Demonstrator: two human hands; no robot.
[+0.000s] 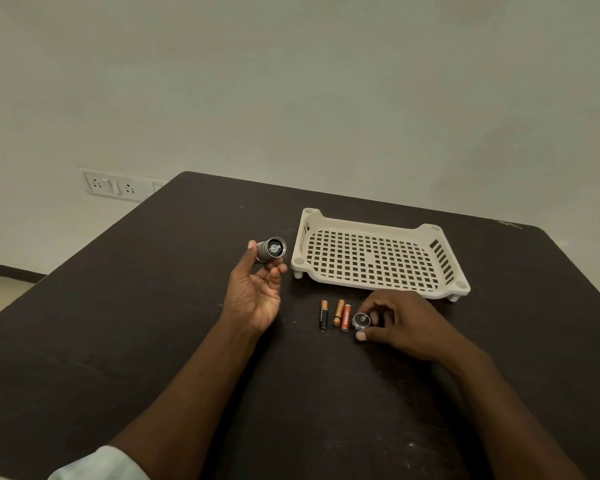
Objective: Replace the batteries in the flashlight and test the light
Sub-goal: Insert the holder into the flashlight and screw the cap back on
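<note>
Nearest to the camera, a pale light-blue sleeve (97,464) shows at the bottom left edge, and two bare forearms reach from there over the dark brown table top (153,306).

Only the head view is given. The left hand (257,289) is raised a little above the table with the palm turned up, and its fingertips grip the short grey metal flashlight body (270,250). The open rear end of this body faces the camera, and a small metal contact is visible inside it. Whether batteries sit inside, I cannot tell.

The right hand (395,327) rests low on the table with curled fingers. Its thumb and fingers close around the round black and silver tail cap (361,321), which is at the table surface or just above it.

Just left of the cap lie three small batteries, side by side: a black battery with copper top (323,315), a gold-coloured battery (338,312) and an orange-red battery (345,318), the last one almost touching the cap.

Behind them stands an empty cream plastic tray with a perforated floor (378,258).

As I judge it, the flashlight is already opened. Which batteries are old or new is not clear. Closing the cap and testing the light are left to do.
</note>
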